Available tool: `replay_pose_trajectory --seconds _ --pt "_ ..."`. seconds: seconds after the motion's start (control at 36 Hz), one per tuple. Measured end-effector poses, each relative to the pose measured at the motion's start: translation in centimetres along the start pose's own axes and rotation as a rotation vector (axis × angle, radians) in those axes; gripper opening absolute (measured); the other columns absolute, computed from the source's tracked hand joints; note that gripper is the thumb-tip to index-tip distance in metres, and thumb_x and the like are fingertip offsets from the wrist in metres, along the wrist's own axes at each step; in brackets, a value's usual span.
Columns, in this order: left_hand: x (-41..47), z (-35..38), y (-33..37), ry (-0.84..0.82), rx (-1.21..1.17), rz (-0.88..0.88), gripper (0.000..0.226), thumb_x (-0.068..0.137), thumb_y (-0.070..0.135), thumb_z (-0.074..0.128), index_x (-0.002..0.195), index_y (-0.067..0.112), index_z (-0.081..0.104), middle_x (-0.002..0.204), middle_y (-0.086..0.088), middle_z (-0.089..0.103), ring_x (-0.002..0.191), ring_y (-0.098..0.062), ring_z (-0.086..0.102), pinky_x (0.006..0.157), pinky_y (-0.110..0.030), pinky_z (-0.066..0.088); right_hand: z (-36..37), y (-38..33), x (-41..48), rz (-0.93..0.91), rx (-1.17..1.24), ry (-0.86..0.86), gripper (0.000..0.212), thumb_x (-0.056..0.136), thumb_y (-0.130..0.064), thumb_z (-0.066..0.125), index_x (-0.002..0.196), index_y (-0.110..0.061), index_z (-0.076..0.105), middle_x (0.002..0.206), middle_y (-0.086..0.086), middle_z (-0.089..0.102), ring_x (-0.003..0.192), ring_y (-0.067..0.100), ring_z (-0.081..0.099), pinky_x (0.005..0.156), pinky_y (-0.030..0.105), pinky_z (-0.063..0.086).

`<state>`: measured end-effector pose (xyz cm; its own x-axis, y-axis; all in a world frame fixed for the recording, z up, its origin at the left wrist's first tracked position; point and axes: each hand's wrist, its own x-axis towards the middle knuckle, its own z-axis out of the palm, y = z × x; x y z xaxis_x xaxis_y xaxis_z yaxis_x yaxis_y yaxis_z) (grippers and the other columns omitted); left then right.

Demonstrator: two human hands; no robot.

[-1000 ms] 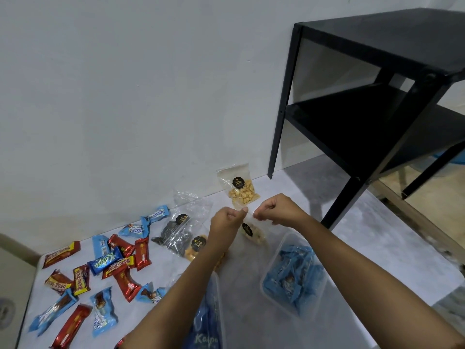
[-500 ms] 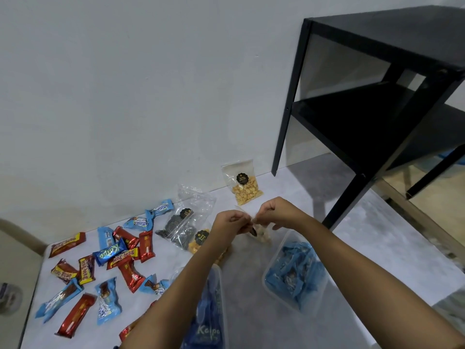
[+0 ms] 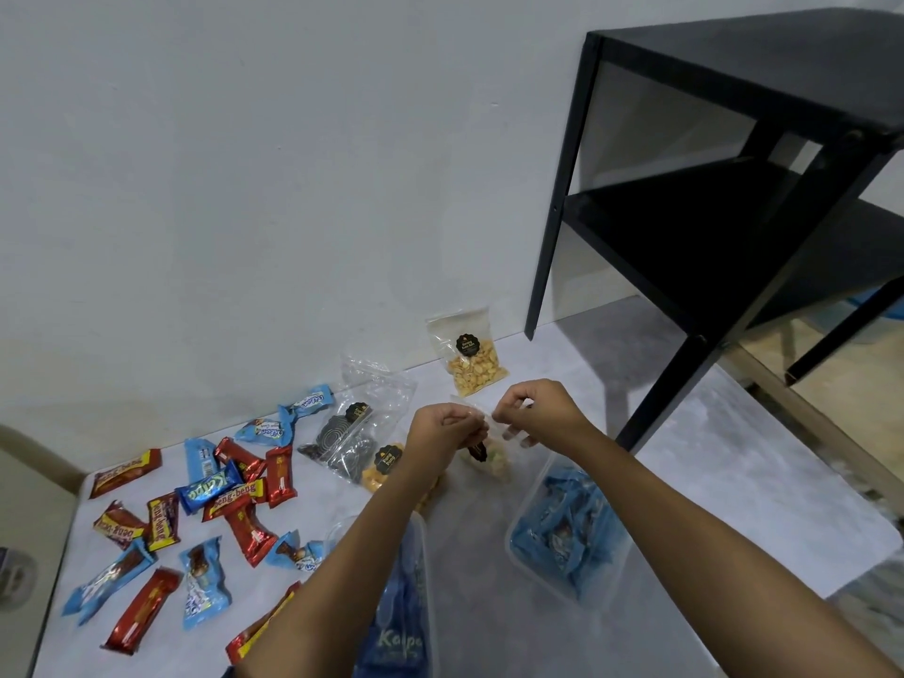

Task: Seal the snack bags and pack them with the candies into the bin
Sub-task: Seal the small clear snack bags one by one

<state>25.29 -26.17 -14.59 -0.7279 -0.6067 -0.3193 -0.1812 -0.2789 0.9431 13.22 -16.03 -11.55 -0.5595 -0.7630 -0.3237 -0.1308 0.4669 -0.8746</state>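
Though aloft — top edge, snack bag [image 3: 489, 463]

Four snack bags [image 3: 472, 357]; two bins [image 3: 526, 506]; sixteen-odd candies [image 3: 208, 491].

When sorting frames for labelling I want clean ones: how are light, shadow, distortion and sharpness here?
Head view: soft, even light; the black shelf throws a diffuse shadow on the table; the wide lens splays the shelf legs and stretches the forearms; the snack bag pinched by the left hand and right hand looks smeared, its label unreadable.
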Motion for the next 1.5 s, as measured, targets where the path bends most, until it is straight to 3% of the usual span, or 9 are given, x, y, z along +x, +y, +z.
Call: replay_pose_trajectory --seconds 0.22,0.36,0.58,0.72,0.83,1.11,1.31,1.39,1.5 --pt "0.8 0.1 -0.5 0.097 0.008 0.034 0.015 0.083 -0.004 0.060 0.073 0.005 0.067 0.070 -0.011 0.065 0.063 -0.018 0.063 0.062 -0.020 0.054 -0.7 0.8 0.5 -0.107 -0.001 -0.094 0.001 0.085 -0.014 0.065 0.085 -0.014 0.066 0.081 0.004 0.065 0.066 0.011 0.061 0.052 0.022 0.050" --pt "1.8 0.6 -0.4 0.187 -0.059 0.075 0.005 0.066 0.018 0.068 0.067 0.013 0.068 0.067 -0.005 0.066 0.068 -0.021 0.060 0.068 -0.030 0.051 -2.3 1.7 2.0 -0.272 -0.174 -0.157 0.036 0.075 -0.016 0.077 0.107 -0.026 0.062 0.100 0.002 0.065 0.082 0.011 0.060 0.070 0.017 0.052" --pt "3.5 1.7 -1.7 0.444 0.262 0.195 0.080 0.077 0.025 0.075 0.141 0.021 0.027 0.132 0.006 0.029 0.122 -0.007 0.032 0.102 -0.027 0.034 -3.4 2.0 6.5 -0.377 -0.214 -0.031 0.025 0.087 -0.007 0.061 0.105 -0.021 0.071 0.099 0.000 0.071 0.080 0.008 0.066 0.069 0.015 0.051" --pt "5.5 2.2 -3.7 0.339 0.252 0.134 0.093 0.078 0.010 0.073 0.145 0.030 0.012 0.136 0.008 0.030 0.128 -0.011 0.033 0.104 -0.034 0.041 -3.1 2.6 9.4 -0.494 -0.248 0.032 0.025 0.088 -0.007 0.059 0.108 -0.018 0.071 0.102 0.000 0.071 0.085 0.006 0.063 0.070 0.005 0.047" --pt "7.7 3.0 -4.0 0.417 0.262 0.140 0.098 0.077 0.010 0.073 0.146 0.029 0.007 0.118 0.014 0.040 0.114 -0.013 0.045 0.098 -0.036 0.046 -2.7 2.5 11.8 -0.554 -0.257 0.124 0.024 0.086 -0.003 0.061 0.102 -0.016 0.073 0.093 0.002 0.073 0.080 0.008 0.064 0.067 0.015 0.051" --pt "10.9 3.1 -3.9 0.484 0.260 0.165 0.100 0.075 0.003 0.068 0.146 0.030 0.003 0.109 -0.001 0.044 0.097 -0.024 0.052 0.085 -0.038 0.051 -2.4 0.6 16.2 -0.551 -0.250 0.247 0.021 0.085 0.005 0.055 0.091 -0.006 0.073 0.094 0.007 0.069 0.084 0.014 0.063 0.073 0.013 0.046" --pt "9.0 0.5 -2.7 0.526 0.262 0.145 0.077 0.083 0.015 0.066 0.145 0.017 0.020 0.128 0.003 0.042 0.117 -0.012 0.044 0.095 -0.015 0.038 -1.5 0.1 15.8 -0.569 -0.451 0.178 0.034 0.083 0.005 0.053 0.113 -0.003 0.067 0.124 0.014 0.060 0.119 0.027 0.053 0.104 0.030 0.040" --pt "6.9 -1.3 -1.9 0.629 0.312 0.174 0.068 0.087 0.015 0.062 0.145 0.016 0.026 0.138 -0.001 0.040 0.126 -0.015 0.041 0.108 -0.032 0.035 0.0 -0.8 15.2 -0.590 -0.459 0.152 0.034 0.084 0.001 0.052 0.113 -0.008 0.067 0.122 0.009 0.061 0.119 0.022 0.053 0.101 0.026 0.041" --pt "3.2 -3.7 -1.2 0.814 0.300 0.196 0.055 0.088 0.019 0.061 0.138 0.019 0.039 0.133 0.001 0.045 0.117 -0.013 0.047 0.102 -0.036 0.043 3.3 -1.9 14.1 -0.637 -0.407 0.081 0.031 0.082 -0.001 0.053 0.107 -0.010 0.069 0.110 0.007 0.067 0.107 0.022 0.059 0.094 0.030 0.047"
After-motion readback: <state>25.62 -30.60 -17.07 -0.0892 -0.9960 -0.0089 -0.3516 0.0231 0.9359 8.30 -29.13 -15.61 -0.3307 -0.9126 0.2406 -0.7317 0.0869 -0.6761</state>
